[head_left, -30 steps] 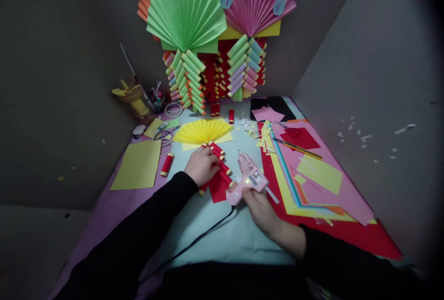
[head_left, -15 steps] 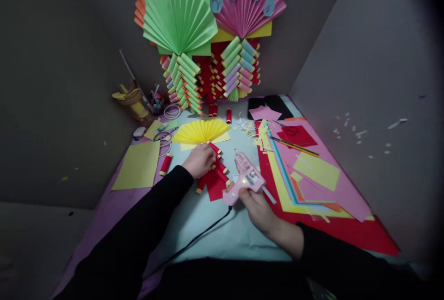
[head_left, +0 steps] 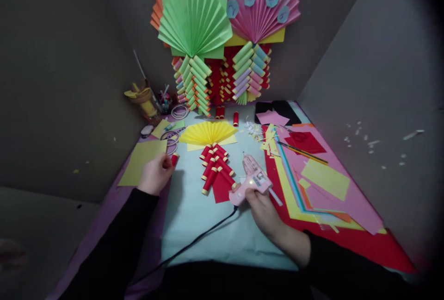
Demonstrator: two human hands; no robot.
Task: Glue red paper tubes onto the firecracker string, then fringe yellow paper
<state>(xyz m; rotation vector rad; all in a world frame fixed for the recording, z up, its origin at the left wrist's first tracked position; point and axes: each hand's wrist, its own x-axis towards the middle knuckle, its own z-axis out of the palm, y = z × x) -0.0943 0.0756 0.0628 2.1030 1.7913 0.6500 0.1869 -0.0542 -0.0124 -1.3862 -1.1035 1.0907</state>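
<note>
My right hand point(head_left: 262, 209) is wrapped round the handle of a pink glue gun point(head_left: 255, 178), its nozzle pointing up and left. At the left, my left hand point(head_left: 157, 173) is closed at a single red paper roll point(head_left: 175, 158) with a yellow end; fingers hide part of the roll. Between the hands lies a yellow pleated fan point(head_left: 210, 132) with red rolls point(head_left: 210, 180) slanting in two columns below it. A piece of red paper point(head_left: 221, 189) shows beside and under the lower rolls.
Yellow paper point(head_left: 138, 163) lies at the left, with tape rings point(head_left: 169, 141) behind. Stacked coloured sheets point(head_left: 360, 198), a pencil point(head_left: 308, 153) and scraps cover the right. Green point(head_left: 194, 22) and pink point(head_left: 258, 8) fans hang at the back. A cord point(head_left: 204, 234) crosses the front.
My left hand has moved left from the rolls below the fan to the separate roll, uncovering both columns. My right hand still holds the glue gun. The view has shifted slightly.
</note>
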